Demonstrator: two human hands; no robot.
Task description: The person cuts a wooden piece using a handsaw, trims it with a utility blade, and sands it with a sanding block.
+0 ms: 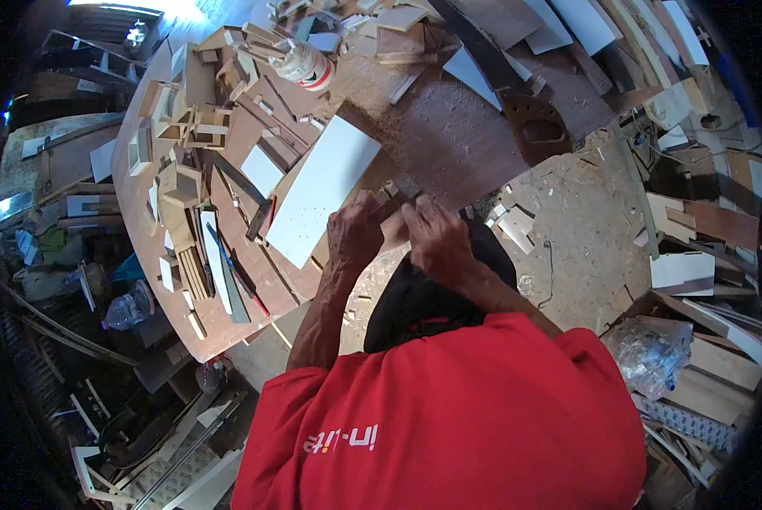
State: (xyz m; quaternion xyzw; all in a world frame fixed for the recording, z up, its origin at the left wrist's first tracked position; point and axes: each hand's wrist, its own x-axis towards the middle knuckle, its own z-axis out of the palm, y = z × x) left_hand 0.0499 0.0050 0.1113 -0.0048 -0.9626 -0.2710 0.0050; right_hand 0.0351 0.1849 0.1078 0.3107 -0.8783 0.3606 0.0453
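Note:
Close together at the table's near edge, both of my hands are closed around a small brown wooden piece (388, 197). My left hand (355, 229) grips its left side with bent fingers. Opposite it, the fingers of my right hand (439, 236) pinch near a small greyish part (407, 186), whose kind I cannot make out. Much of what lies between the fingers is hidden. A long white board (326, 187) with dark specks lies just left of my hands, over brown wood.
A handsaw (530, 115) lies at the table's right corner. Small wooden boxes (207, 127) and a white plastic jar (303, 66) stand on the left and back. Pencils (237, 270) and strips lie nearer. Offcuts (687, 272) and a clear plastic bag (651, 353) crowd the right.

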